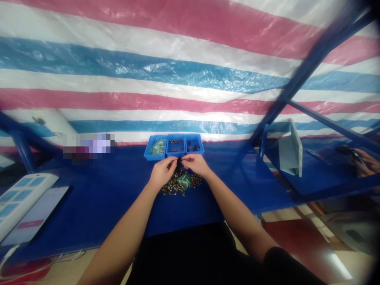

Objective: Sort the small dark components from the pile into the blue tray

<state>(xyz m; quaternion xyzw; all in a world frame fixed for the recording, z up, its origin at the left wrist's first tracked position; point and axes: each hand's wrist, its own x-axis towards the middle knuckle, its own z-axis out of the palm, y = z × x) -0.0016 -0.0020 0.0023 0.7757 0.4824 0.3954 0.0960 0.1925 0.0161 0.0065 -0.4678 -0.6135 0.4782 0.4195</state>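
closely, hands (162, 172) pinch dark part (179, 162), axis hidden

Between hands: a small dark part (179, 162) was mostly hidden by the left hand (162, 172) and right hand (194, 164).
Nearer than hands: the brass-and-black pieces (181, 185) were too small to identify.
Beyond hands: the bin parts (176, 141) were too small to tell.
Left of hands: a pixelated patch (88, 145) was unreadable.
Far right of hands: another person's hand (366, 163) was cut off by the picture's edge.
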